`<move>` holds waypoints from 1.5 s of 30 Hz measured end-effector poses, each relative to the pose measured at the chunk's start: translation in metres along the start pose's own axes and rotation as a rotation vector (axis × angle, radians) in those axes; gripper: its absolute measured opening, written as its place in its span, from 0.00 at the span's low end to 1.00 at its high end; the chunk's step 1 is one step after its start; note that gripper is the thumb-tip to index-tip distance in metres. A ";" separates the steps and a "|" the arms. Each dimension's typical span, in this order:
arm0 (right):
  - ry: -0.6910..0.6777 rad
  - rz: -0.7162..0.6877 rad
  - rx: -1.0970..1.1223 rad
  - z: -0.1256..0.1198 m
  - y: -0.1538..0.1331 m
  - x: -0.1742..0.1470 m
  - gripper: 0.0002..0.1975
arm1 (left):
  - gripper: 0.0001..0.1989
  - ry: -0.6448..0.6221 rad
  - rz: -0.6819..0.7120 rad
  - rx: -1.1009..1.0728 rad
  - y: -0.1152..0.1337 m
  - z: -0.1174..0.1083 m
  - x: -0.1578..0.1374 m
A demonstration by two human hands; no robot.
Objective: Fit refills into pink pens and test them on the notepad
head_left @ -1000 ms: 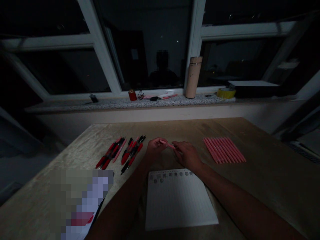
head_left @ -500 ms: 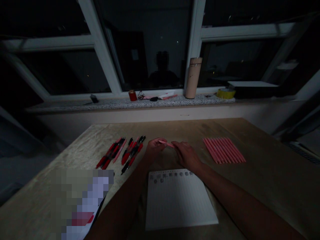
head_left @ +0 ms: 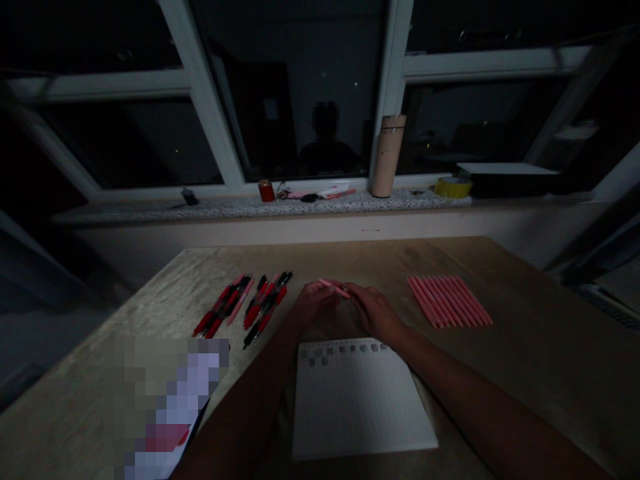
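Nearest the person, a lined sheet [head_left: 365, 407] is lying on the tabletop [head_left: 525, 373], showing a row of small dark marks along its top edge and two more beneath; I am not managing to read them. Just beyond the sheet, the left hand [head_left: 311, 303] is gripping a slim pink pen [head_left: 330, 285] between thumb and fingers. The right hand [head_left: 374, 310] is meeting the pen's right end with curled fingers; whether it is gripping firmly, I cannot tell. Compared with half a second ago, the left hand is sitting closer to the right, probably indicating a two-handed adjustment of the pen rather than a placement. To the left, red, black and pink pens [head_left: 216, 317] are lying in two clusters; to the right, pink pens [head_left: 450, 301] are forming a neat row. Farther off, a red container [head_left: 267, 191], a tan bottle [head_left: 389, 160] and a yellow tape roll [head_left: 453, 187] are occupying the windowsill [head_left: 225, 208]. No brand or label is showing legibly.
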State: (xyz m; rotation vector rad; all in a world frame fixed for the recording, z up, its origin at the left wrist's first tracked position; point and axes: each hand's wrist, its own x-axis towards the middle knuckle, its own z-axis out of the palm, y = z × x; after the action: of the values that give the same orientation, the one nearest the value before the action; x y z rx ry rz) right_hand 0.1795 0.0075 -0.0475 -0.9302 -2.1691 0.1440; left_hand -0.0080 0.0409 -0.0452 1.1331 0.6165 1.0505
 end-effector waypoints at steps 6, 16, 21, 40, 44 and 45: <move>0.012 0.082 0.042 0.003 0.000 0.001 0.20 | 0.14 -0.044 0.005 -0.076 0.002 0.006 -0.003; 0.164 0.312 0.008 0.002 0.004 0.001 0.21 | 0.07 0.270 0.072 -0.276 -0.001 -0.015 0.005; 0.225 0.375 0.111 0.005 0.012 0.001 0.13 | 0.05 0.315 0.092 -0.330 -0.001 -0.020 0.006; 0.212 0.337 0.267 0.002 0.012 0.002 0.12 | 0.04 0.317 0.070 -0.366 -0.005 -0.023 0.006; 0.192 0.330 0.279 0.000 0.010 0.002 0.13 | 0.06 0.307 0.052 -0.344 -0.004 -0.022 0.005; 0.186 0.335 0.283 -0.001 0.010 0.002 0.14 | 0.06 0.308 0.044 -0.337 -0.004 -0.022 0.004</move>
State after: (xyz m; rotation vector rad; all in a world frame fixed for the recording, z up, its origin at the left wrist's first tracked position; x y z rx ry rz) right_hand 0.1848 0.0160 -0.0494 -1.0865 -1.7549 0.4938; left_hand -0.0236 0.0540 -0.0556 0.6992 0.6277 1.3245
